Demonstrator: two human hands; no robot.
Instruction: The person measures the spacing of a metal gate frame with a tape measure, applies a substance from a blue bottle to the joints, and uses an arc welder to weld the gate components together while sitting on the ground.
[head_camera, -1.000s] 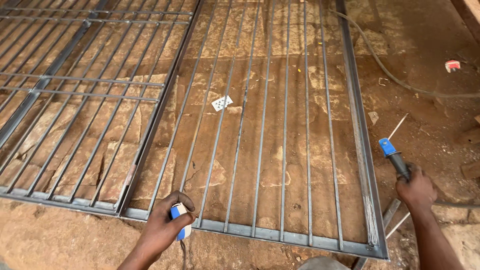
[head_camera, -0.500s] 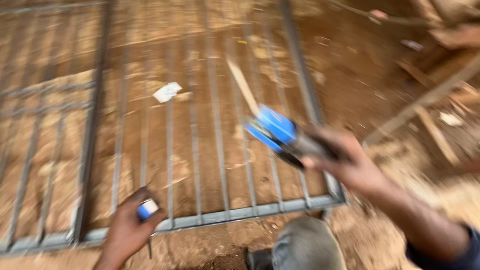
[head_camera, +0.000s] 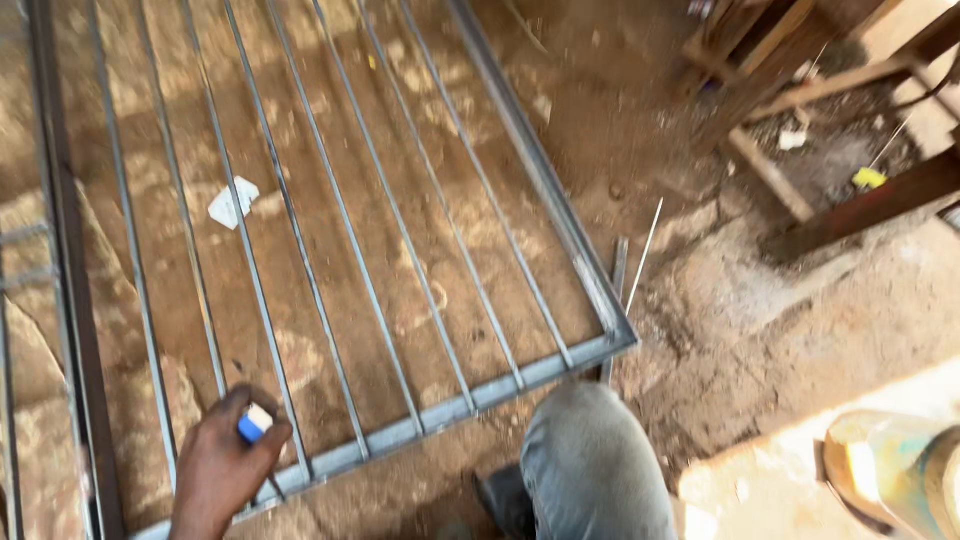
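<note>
My left hand (head_camera: 222, 470) is closed around a small blue and white stick-like object (head_camera: 254, 424) at the bottom left. It rests over the near rail of a grey steel grille frame (head_camera: 520, 375) that lies flat on the dirt floor. The frame's thin vertical bars (head_camera: 350, 240) run away from me. My right hand is out of view. My knee in grey trousers (head_camera: 590, 465) sits just below the frame's near right corner.
A thin metal rod (head_camera: 645, 250) lies on the ground beside the frame's right rail. A white paper scrap (head_camera: 232, 203) lies under the bars. Wooden beams (head_camera: 770, 175) and scraps crowd the top right. A second grille (head_camera: 70, 300) adjoins on the left. A yellow-green object (head_camera: 890, 470) sits bottom right.
The view has swung right and down. My right hand, which held a blue-handled tool with a rod, has left the view. My left hand stays on the near rail.
</note>
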